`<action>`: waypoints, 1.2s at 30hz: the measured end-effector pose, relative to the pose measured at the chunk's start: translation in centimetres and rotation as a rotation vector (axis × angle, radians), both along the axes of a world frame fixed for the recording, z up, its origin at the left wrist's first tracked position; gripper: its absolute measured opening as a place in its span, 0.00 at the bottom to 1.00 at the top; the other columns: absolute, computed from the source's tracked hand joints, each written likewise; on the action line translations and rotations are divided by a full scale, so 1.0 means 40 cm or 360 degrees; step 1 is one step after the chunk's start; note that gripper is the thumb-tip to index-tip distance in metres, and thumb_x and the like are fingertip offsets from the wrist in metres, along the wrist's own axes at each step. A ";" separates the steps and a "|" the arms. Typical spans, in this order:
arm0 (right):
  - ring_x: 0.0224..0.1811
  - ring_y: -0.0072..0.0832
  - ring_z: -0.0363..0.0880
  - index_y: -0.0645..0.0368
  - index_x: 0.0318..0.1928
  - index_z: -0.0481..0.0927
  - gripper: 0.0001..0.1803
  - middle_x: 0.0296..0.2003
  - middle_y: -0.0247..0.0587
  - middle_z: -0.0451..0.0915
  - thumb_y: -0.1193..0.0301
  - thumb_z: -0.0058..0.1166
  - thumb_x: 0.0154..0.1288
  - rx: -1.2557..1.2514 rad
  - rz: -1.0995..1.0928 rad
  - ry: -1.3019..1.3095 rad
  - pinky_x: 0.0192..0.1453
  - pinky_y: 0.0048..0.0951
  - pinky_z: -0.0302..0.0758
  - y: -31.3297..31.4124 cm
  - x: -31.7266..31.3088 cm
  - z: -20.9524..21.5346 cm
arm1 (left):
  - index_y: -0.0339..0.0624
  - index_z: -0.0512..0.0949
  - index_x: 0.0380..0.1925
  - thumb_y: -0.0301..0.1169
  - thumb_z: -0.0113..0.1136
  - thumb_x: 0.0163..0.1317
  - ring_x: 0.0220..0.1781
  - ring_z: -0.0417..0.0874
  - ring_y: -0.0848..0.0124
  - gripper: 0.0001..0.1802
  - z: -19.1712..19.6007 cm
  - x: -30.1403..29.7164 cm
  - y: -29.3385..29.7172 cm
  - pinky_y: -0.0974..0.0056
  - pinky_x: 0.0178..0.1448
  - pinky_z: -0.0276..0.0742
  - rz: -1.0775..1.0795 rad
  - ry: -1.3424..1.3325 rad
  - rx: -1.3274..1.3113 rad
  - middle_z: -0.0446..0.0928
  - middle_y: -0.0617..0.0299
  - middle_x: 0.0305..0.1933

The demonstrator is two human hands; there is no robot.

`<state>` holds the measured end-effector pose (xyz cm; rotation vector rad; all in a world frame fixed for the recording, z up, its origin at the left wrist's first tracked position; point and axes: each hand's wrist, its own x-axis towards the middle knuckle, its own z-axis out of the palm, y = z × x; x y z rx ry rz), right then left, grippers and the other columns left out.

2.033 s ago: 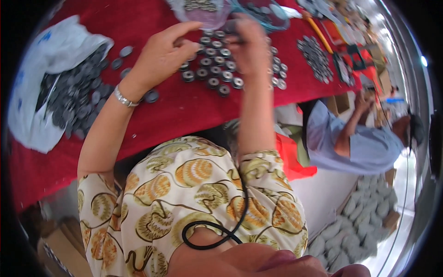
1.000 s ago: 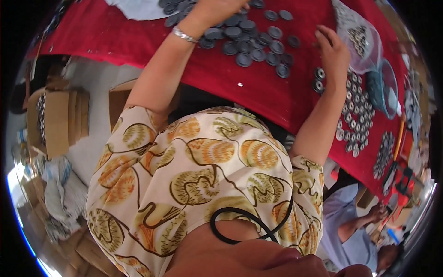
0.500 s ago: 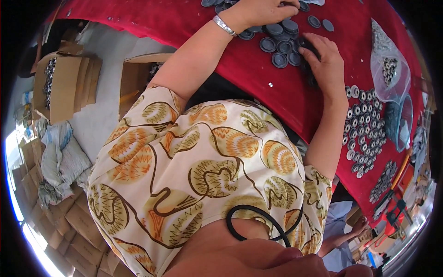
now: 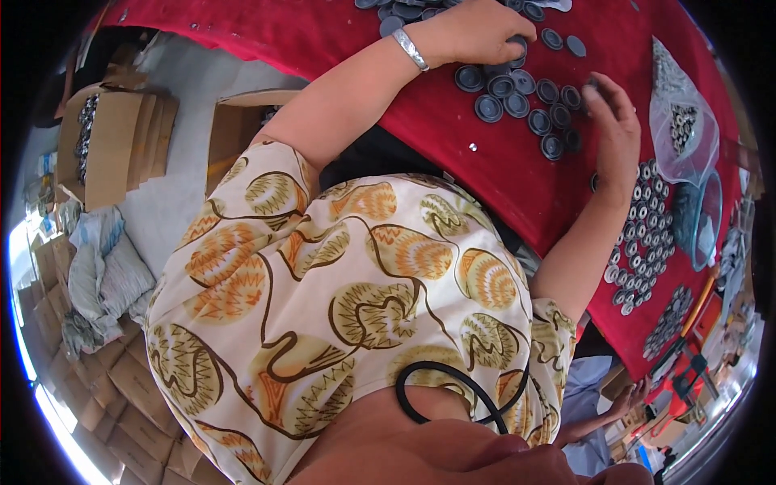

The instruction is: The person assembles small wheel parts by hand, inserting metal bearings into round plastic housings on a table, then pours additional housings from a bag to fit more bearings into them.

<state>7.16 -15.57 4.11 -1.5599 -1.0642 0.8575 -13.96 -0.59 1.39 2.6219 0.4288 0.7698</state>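
Note:
Dark grey round caps with raised rims lie loose on the red cloth, some face up and some flat side up. My left hand, with a silver bracelet at the wrist, reaches over the pile, its fingers closed on a grey cap that shows partly under the fingertips. To the right, my right hand is beside a small group of caps. Its thumb and forefinger pinch a dark cap, mostly hidden by the fingers.
Right of my right forearm stand rows of pale ring-shaped metal parts. Beyond them are a clear bag of small parts and a blue-green basin. Cardboard boxes and sacks stand on the floor at left. Another person's arm shows at lower right.
My right hand has moved right, away from the pile, and several caps now lie spread where it was. My left hand has shifted slightly right and down over the caps.

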 end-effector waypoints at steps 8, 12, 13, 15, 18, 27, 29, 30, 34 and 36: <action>0.44 0.31 0.86 0.67 0.64 0.71 0.24 0.52 0.56 0.81 0.62 0.43 0.79 0.0050 0.0285 0.1083 0.40 0.23 0.77 0.013 0.060 -0.031 | 0.38 0.78 0.33 0.28 0.56 0.59 0.37 0.84 0.51 0.06 0.024 -0.014 0.005 0.55 0.41 0.78 0.0195 -0.0326 -0.0573 0.81 0.47 0.32; 0.48 0.33 0.86 0.66 0.66 0.69 0.28 0.54 0.58 0.79 0.55 0.40 0.80 -0.0017 0.0236 0.1065 0.40 0.23 0.78 0.021 0.038 -0.023 | 0.37 0.77 0.34 0.26 0.55 0.59 0.36 0.84 0.53 0.05 0.021 -0.019 0.007 0.56 0.41 0.78 0.0199 -0.0346 -0.0592 0.81 0.48 0.32; 0.48 0.33 0.86 0.66 0.66 0.69 0.28 0.54 0.58 0.79 0.55 0.40 0.80 -0.0020 0.0230 0.1062 0.40 0.23 0.78 0.022 0.031 -0.018 | 0.37 0.77 0.34 0.26 0.55 0.59 0.36 0.84 0.53 0.05 0.044 -0.018 -0.008 0.56 0.41 0.78 0.0195 -0.0348 -0.0597 0.81 0.48 0.32; 0.44 0.31 0.85 0.66 0.61 0.73 0.25 0.50 0.52 0.81 0.57 0.45 0.79 -0.0035 0.0147 0.1086 0.38 0.23 0.78 0.015 0.034 -0.030 | 0.37 0.77 0.34 0.25 0.55 0.59 0.34 0.83 0.56 0.05 0.107 0.010 -0.055 0.58 0.39 0.77 0.0582 0.0046 -0.0289 0.80 0.50 0.30; 0.39 0.28 0.84 0.65 0.54 0.78 0.17 0.44 0.44 0.82 0.63 0.51 0.76 0.0069 0.0210 0.1106 0.36 0.22 0.76 0.014 0.049 -0.029 | 0.36 0.77 0.34 0.24 0.55 0.60 0.30 0.81 0.63 0.04 0.049 -0.003 0.006 0.61 0.36 0.76 0.0297 -0.0540 -0.0777 0.79 0.54 0.28; 0.39 0.26 0.83 0.59 0.52 0.83 0.16 0.41 0.38 0.85 0.68 0.60 0.66 -0.0152 0.0254 -0.0054 0.40 0.27 0.75 0.095 -0.064 -0.009 | 0.37 0.77 0.39 0.20 0.53 0.59 0.30 0.76 0.78 0.09 0.021 -0.007 0.045 0.70 0.34 0.73 0.0108 -0.0628 -0.1254 0.77 0.65 0.29; 0.42 0.38 0.84 0.53 0.51 0.85 0.18 0.42 0.46 0.85 0.61 0.62 0.63 0.0003 0.0364 -0.1130 0.45 0.38 0.78 0.126 -0.103 -0.015 | 0.37 0.77 0.41 0.20 0.53 0.58 0.29 0.75 0.78 0.11 0.019 -0.011 0.038 0.71 0.34 0.71 0.0073 -0.0704 -0.1172 0.75 0.66 0.29; 0.45 0.46 0.83 0.52 0.48 0.85 0.19 0.44 0.51 0.84 0.56 0.62 0.61 -0.0079 0.0350 -0.1358 0.49 0.45 0.77 0.136 -0.120 -0.015 | 0.37 0.77 0.42 0.19 0.53 0.57 0.29 0.73 0.79 0.13 0.021 -0.011 0.033 0.71 0.33 0.69 0.0045 -0.0781 -0.1097 0.73 0.67 0.29; 0.44 0.48 0.83 0.58 0.42 0.83 0.18 0.40 0.48 0.85 0.56 0.62 0.61 -0.0289 0.0418 -0.1733 0.47 0.45 0.77 0.149 -0.163 0.011 | 0.37 0.79 0.46 0.18 0.53 0.56 0.25 0.64 0.79 0.17 0.036 -0.035 0.019 0.71 0.29 0.62 0.0021 -0.0879 -0.0723 0.66 0.70 0.26; 0.42 0.45 0.84 0.58 0.43 0.83 0.18 0.38 0.48 0.85 0.57 0.63 0.61 -0.0328 0.0381 -0.1526 0.46 0.44 0.77 0.150 -0.161 0.022 | 0.37 0.79 0.46 0.19 0.53 0.56 0.25 0.64 0.79 0.17 0.026 -0.046 0.023 0.71 0.29 0.63 0.0042 -0.0809 -0.0804 0.66 0.70 0.26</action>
